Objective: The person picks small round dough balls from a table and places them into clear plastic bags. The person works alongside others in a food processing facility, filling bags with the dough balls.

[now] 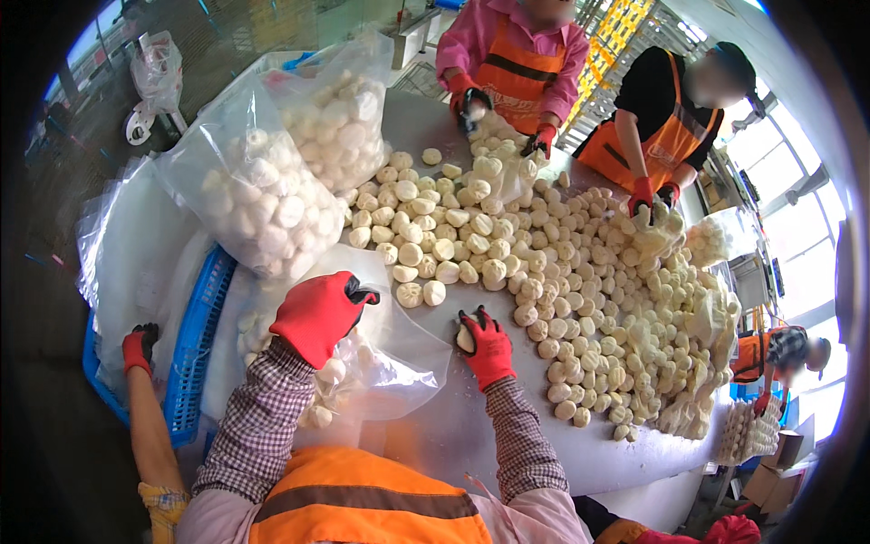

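Note:
My left hand (316, 316), in a red glove with dark fingertips, grips the upper rim of a clear plastic bag (418, 367). The bag lies on its side, its wide mouth facing right, with several pale buns (331, 370) inside. To the right, my right hand (491, 345), gloved the same way, rests low over the metal table (448, 421) with its fingers around one bun (465, 339). A broad heap of pleated, cream-coloured buns (476, 238) spreads just beyond and to the right of that hand.
Two filled plastic bags (251, 197) stand at the upper left. Beside them sits a blue plastic crate (197, 347) with clear bags. A co-worker's gloved hand (141, 347) reaches over it. Across the table, two aproned co-workers (520, 75) handle buns; another person (775, 357) stands far right.

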`<state>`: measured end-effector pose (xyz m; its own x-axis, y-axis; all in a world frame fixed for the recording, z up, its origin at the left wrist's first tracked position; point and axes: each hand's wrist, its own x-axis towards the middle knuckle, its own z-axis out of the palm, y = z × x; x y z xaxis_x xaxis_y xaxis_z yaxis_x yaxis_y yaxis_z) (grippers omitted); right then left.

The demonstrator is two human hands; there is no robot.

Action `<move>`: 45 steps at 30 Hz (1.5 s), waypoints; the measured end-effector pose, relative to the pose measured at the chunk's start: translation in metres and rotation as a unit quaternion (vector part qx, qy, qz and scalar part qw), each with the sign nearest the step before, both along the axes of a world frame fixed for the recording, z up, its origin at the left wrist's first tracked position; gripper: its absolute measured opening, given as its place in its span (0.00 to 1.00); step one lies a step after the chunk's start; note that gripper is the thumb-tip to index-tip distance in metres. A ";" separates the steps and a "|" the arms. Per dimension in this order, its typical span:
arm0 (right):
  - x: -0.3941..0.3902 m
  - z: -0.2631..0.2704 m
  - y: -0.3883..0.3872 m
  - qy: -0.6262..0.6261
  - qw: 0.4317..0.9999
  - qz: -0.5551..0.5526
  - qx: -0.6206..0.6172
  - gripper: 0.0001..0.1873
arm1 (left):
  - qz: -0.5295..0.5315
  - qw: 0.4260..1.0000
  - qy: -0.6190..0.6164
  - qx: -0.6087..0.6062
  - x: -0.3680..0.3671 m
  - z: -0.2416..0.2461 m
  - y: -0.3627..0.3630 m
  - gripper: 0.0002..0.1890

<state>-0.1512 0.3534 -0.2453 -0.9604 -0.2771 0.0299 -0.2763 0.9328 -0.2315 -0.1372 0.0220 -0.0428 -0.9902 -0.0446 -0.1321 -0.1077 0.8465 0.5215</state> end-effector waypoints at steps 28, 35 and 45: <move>0.024 0.086 -0.037 -0.071 0.858 -0.062 -0.506 0.36 | -0.017 1.000 -0.011 0.000 -0.012 -0.001 0.005 0.20; 0.025 0.163 -0.101 -0.278 0.888 0.060 -0.361 0.32 | -0.015 1.000 0.011 0.017 -0.006 0.000 -0.005 0.13; -0.056 0.041 -0.118 -0.098 0.982 0.123 0.105 0.36 | -0.037 0.996 0.024 0.077 0.006 -0.002 -0.015 0.12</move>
